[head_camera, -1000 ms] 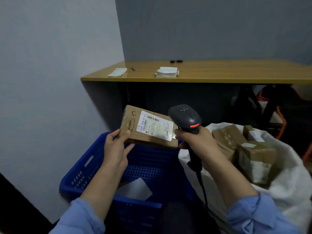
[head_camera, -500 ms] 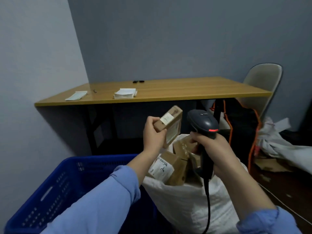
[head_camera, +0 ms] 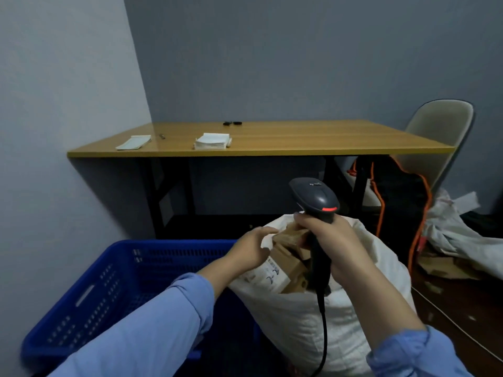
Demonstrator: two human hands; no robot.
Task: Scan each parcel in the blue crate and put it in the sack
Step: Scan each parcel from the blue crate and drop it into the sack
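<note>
A white sack (head_camera: pixel 313 325) stands right of the blue crate (head_camera: pixel 122 278), its mouth full of brown cardboard parcels (head_camera: pixel 285 270). My left hand (head_camera: pixel 251 250) hovers over the sack's left rim with its fingers apart. Its fingertips are at the edge of the topmost parcel (head_camera: pixel 288 234), which rests on the heap. My right hand (head_camera: pixel 336 240) is above the sack, shut on the handle of a black barcode scanner (head_camera: pixel 315 197) with a red strip. The scanner's cable (head_camera: pixel 324 338) hangs down the sack's front. My left sleeve hides most of the crate's inside.
A wooden table (head_camera: pixel 272 144) stands against the wall behind, with paper stacks (head_camera: pixel 212 141) on it. A beige chair (head_camera: pixel 441 126) and a black bag with orange trim (head_camera: pixel 394 191) sit at the right. A crumpled white sack (head_camera: pixel 462 235) and cardboard scraps lie on the floor.
My left hand carried the scanned parcel from above the crate rightward, lowered it onto the heap in the sack and opened. The scanner hand stayed over the sack.
</note>
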